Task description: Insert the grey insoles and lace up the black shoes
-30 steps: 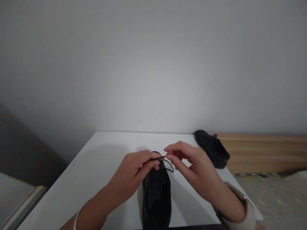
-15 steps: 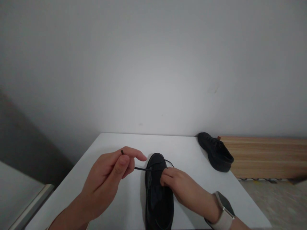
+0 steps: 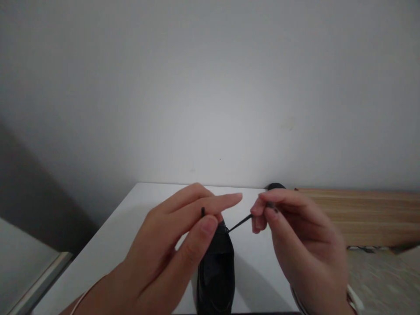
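A black shoe (image 3: 216,275) points away from me on the white table, its toe partly covered by my left hand (image 3: 183,245). Between that hand's thumb and index finger a black shoelace end is pinched, its tip sticking up. To the right of the shoe, my right hand (image 3: 302,236) pinches the other part of the black shoelace (image 3: 241,222), which runs taut from the shoe's lacing. A second black shoe (image 3: 276,186) shows only its toe above my right hand, which hides the rest.
The white table (image 3: 157,201) meets a plain pale wall (image 3: 210,109). Beyond the table's right side is a wooden board (image 3: 367,214) above a grey floor (image 3: 377,280). A pale rail-like edge (image 3: 49,280) lies at the lower left.
My right hand has lifted off the shoe and moved right and up, pulling the shoelace taut. My left hand has moved right, over the shoe's toe, still pinching its lace end.
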Tool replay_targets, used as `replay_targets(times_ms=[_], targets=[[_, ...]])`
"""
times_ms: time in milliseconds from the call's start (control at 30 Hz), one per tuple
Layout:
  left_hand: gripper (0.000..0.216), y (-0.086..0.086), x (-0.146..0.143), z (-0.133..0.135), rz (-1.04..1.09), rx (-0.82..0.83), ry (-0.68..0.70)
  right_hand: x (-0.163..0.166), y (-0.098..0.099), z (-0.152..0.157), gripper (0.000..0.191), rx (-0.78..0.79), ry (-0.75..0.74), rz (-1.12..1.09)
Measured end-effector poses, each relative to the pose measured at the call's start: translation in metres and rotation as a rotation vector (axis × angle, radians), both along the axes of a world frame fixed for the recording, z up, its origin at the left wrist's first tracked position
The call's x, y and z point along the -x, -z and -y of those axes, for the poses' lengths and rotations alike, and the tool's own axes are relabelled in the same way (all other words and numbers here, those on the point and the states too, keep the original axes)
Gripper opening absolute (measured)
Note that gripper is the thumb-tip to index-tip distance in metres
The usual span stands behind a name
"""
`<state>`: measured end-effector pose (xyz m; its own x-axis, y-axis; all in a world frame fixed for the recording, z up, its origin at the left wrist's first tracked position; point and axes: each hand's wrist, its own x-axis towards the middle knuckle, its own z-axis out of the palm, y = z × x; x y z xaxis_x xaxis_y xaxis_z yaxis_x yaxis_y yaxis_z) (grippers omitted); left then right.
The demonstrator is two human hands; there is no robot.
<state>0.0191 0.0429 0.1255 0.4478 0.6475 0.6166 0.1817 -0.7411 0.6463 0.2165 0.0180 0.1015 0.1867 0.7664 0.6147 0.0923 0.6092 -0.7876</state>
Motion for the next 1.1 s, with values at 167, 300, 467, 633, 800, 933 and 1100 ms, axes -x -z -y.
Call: replay_targets(times_ms=[167,300,467,633,800,933,1100], targets=[[0.042,-0.008,-0.014,-0.005,-0.117,-0.112,0.059,0.020,-0.010,0.002,0.019,-0.027,-0.053,0.172],[0.041,-0.006,-0.020,-0.015,-0.175,-0.150,0.042,0.019,-0.011,-0.003,0.015,0.065,-0.204,0.134],[0.041,-0.001,-0.022,-0.022,-0.150,-0.101,0.062,0.014,-0.001,-0.009,0.007,0.249,-0.443,-0.069],[0.044,0.010,-0.020,-0.036,-0.055,0.053,0.193,0.012,-0.006,-0.009,0.004,0.210,-0.328,-0.015],[0.046,0.080,-0.013,-0.099,-0.274,0.391,-0.101,0.009,-0.013,-0.007,0.009,0.104,-0.121,0.049],[0.039,0.145,-0.005,-0.127,-0.475,0.533,-0.064,0.007,-0.006,-0.010,0.012,0.114,-0.125,0.019],[0.035,0.172,-0.005,-0.121,-0.518,0.616,0.035,0.006,-0.001,-0.015,0.014,0.107,-0.095,-0.006]])
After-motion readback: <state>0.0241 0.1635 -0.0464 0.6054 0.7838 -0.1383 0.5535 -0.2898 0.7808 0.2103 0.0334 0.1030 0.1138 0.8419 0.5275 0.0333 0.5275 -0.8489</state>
